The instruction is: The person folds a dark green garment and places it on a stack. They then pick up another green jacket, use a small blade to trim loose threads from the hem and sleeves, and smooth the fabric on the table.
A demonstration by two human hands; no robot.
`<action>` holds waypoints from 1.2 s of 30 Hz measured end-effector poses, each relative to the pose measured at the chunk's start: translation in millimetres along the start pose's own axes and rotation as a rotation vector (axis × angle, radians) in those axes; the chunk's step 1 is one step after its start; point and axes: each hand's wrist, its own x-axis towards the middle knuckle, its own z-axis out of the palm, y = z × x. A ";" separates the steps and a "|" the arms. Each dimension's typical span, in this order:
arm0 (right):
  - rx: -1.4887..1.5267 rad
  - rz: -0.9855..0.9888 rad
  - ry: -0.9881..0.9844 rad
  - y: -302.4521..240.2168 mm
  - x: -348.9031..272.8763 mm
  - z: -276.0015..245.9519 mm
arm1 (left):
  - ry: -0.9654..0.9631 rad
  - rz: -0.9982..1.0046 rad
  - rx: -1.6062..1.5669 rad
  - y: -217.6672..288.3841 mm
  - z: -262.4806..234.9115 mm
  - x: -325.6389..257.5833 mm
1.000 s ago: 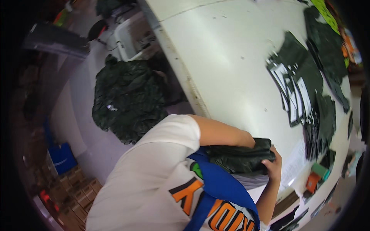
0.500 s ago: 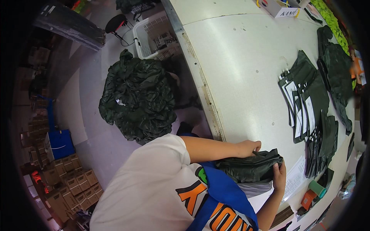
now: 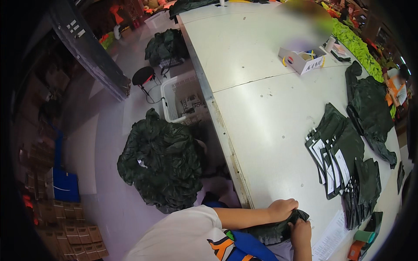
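Note:
Both of my hands are closed on a dark green fabric piece (image 3: 267, 232) at the near edge of the white table (image 3: 261, 113). My left hand (image 3: 284, 209) grips its top edge, with the forearm coming in from the left. Just below, my right hand (image 3: 300, 230) pinches the same piece at its right end. The fabric hangs bunched between my chest and the table edge. Part of it is hidden by my arm and my white shirt.
Stacks of dark green pieces with white labels (image 3: 337, 163) lie to the right, with a paper sheet (image 3: 332, 238) and tape rolls (image 3: 359, 243) nearby. A small white box (image 3: 302, 61) sits farther back. On the floor are a dark bundle (image 3: 161, 167), a white basket (image 3: 183, 98), a black stool (image 3: 143, 76) and cardboard boxes (image 3: 65, 232).
The view has swung up along the table. My hands have drawn closer together on the fabric, which is now more bunched at the table edge.

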 end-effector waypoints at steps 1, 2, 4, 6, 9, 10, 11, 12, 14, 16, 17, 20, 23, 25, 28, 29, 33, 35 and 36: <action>-0.066 0.022 -0.020 -0.9 1.6 3.3 | 0.007 0.095 0.049 4.0 -0.1 -1.3; -0.130 0.047 -0.040 -1.5 3.6 8.1 | 0.013 0.192 0.096 7.5 -0.8 -2.1; -0.124 0.040 0.102 10.8 -3.7 35.9 | 0.030 0.290 0.186 13.2 -2.7 -2.3; 0.021 0.056 0.355 17.5 -5.3 60.3 | 0.006 0.268 0.236 12.6 -8.6 -7.5; 0.242 -0.011 0.657 7.4 -15.4 57.6 | -0.026 0.217 0.243 15.2 -18.2 -7.7; 0.274 -0.044 0.826 6.2 -16.6 62.4 | -0.029 0.208 0.235 17.3 -20.9 -8.0; 0.403 0.087 0.822 6.6 -19.6 64.9 | -0.089 0.171 0.259 21.4 -23.3 -10.2; 0.535 0.212 0.818 4.1 -21.0 63.5 | -0.113 0.179 0.262 22.7 -23.0 -9.9; 0.664 0.294 0.739 4.0 -13.8 57.0 | -0.163 0.194 0.266 25.5 -21.9 -8.4; 0.649 0.206 0.598 11.3 5.3 40.4 | -0.162 0.257 0.269 26.1 -22.5 -4.8; 0.626 0.279 0.350 14.2 11.8 27.8 | -0.164 0.285 0.270 24.8 -22.5 -3.9; 0.707 0.294 0.255 28.3 27.7 46.3 | -0.252 0.297 0.240 28.3 -22.3 -13.5; 0.533 0.307 0.594 27.1 18.7 82.1 | -0.313 0.275 0.201 26.5 -34.9 -17.6; 0.517 0.354 0.725 15.5 5.5 77.6 | -0.330 0.240 0.195 21.4 -53.3 -19.5; 0.437 0.253 0.751 2.6 -4.1 58.3 | -0.371 -0.001 0.303 -1.5 -62.3 -25.8; 0.449 0.300 0.702 9.5 -2.4 64.7 | -0.413 -0.113 0.258 -27.0 -55.5 -30.8; 0.387 0.259 0.802 0.1 -12.7 40.0 | -0.686 -0.630 -0.121 -67.8 -47.8 -29.9; 0.426 0.107 0.786 -35.7 -29.5 21.1 | -0.737 -0.739 -0.376 -62.7 -47.9 -24.0; 0.471 -0.004 0.706 -51.6 -38.0 18.5 | -0.745 -0.795 -0.494 -57.1 -47.2 -15.4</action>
